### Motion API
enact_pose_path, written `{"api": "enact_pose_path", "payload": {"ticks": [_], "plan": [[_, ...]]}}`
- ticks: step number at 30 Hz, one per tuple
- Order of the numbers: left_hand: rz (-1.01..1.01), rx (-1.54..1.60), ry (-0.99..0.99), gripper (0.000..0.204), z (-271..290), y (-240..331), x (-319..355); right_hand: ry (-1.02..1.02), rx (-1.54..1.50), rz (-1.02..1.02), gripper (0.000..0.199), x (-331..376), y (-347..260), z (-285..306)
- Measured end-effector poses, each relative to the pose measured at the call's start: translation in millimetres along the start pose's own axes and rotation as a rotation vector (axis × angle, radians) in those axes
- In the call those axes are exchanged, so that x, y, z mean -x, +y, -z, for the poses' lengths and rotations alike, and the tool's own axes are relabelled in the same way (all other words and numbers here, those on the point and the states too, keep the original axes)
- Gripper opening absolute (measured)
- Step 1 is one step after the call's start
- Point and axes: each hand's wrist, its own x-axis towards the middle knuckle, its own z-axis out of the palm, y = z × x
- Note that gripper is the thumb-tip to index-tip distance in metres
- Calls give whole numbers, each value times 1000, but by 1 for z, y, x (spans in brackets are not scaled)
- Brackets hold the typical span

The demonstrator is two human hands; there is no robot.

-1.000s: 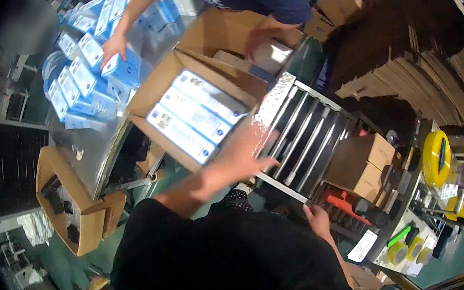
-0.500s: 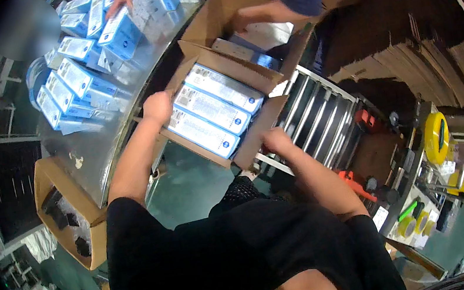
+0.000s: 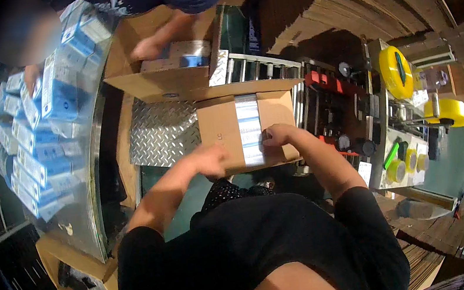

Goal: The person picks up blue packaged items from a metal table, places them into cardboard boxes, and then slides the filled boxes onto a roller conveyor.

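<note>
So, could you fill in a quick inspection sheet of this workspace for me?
Surface: roller conveyor, partly hidden by the carton.
Job's things: carton's left and right flaps folded inward; white packages show in the gap.
Clutter: yellow tape rolls at right.
Grip: left fingers blurred, at the carton's near-left corner; right fingers at the right flap.
Cables: nothing seen clearly.
Surroundings: co-worker's hand inside another carton; stacked cardboard beyond.

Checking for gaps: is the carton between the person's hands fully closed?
No, white boxes show between its left flap and right flap.
</note>
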Motion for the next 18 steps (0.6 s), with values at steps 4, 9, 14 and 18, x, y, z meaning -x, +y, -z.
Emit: {"api": "enact_pose_path", "payload": {"ticks": [4,9,14,18], "plan": [[251,-215,756,89,-19,-16,-25,1056,243,23,54,35,-46,69],[183,265,1116,107,-72,-23,-28,1081,250,-153,69,32,-32,-9],[143,583,978,62,-126,-18,-67,751,125,-117,82,42,-5,-90],[120,516,1198,49,-95,19,-119,787,85,-156,81,43,50,-50]]}}
